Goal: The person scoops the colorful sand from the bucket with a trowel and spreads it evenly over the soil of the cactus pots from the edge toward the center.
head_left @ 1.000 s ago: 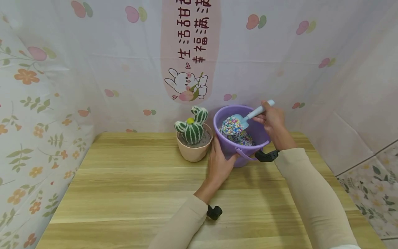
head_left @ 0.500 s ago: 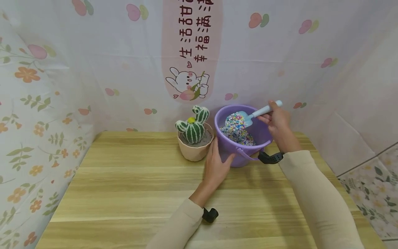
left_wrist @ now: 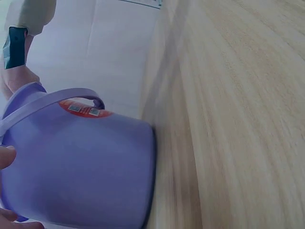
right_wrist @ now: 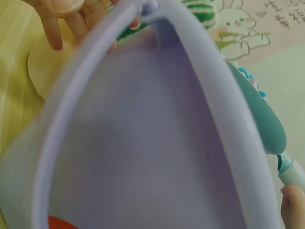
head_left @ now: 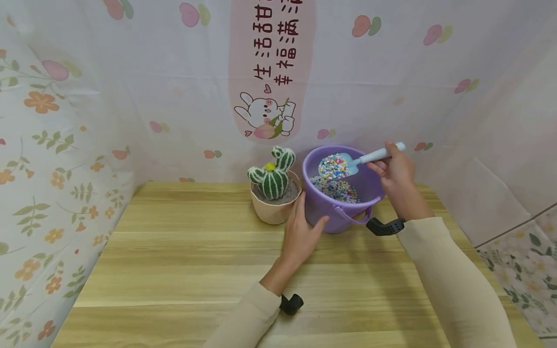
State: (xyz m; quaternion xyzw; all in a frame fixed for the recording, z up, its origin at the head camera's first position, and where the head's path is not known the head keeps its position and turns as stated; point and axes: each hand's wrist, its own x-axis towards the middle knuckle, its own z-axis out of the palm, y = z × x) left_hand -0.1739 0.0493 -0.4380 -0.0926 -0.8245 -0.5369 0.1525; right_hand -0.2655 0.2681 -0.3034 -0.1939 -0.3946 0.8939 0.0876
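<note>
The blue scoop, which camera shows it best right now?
The head view: it shows the blue scoop from above, nearly whole, holding colorful beads, gripped by the right hand. The right wrist view catches mostly its underside; the left wrist view doesn't show it.

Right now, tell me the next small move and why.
Probably ease the scoop level toward the cactus pot: it's heaped with colored pellets over the purple bucket, while the pot's grey fill shows none.
</note>
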